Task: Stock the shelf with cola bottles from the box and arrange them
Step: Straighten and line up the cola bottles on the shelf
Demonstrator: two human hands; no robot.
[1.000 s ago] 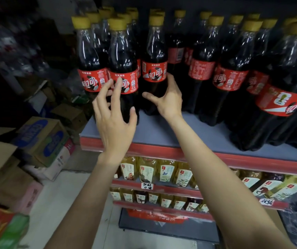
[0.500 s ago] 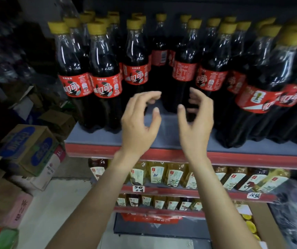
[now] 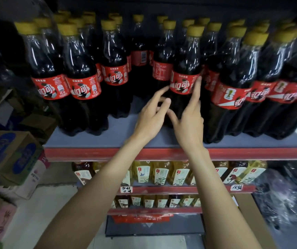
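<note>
Both hands, left (image 3: 151, 116) and right (image 3: 189, 121), loose-fingered, flank the cola bottle (image 3: 184, 76) between them; best grasped low and turned label-forward.

**Colour reference: shelf stock**

You see cola bottles (image 3: 186, 69) with dark liquid, yellow caps and red labels carrying white lettering. The shelf (image 3: 93, 141) is grey with a red front strip. The tea bottles (image 3: 159, 172) below are amber with pale labels. The box (image 3: 9, 155) at left is tan with blue ovals.

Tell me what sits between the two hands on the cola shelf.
In the head view, one cola bottle stands between the left hand and right hand, fingertips at each edge of its red label.
</note>
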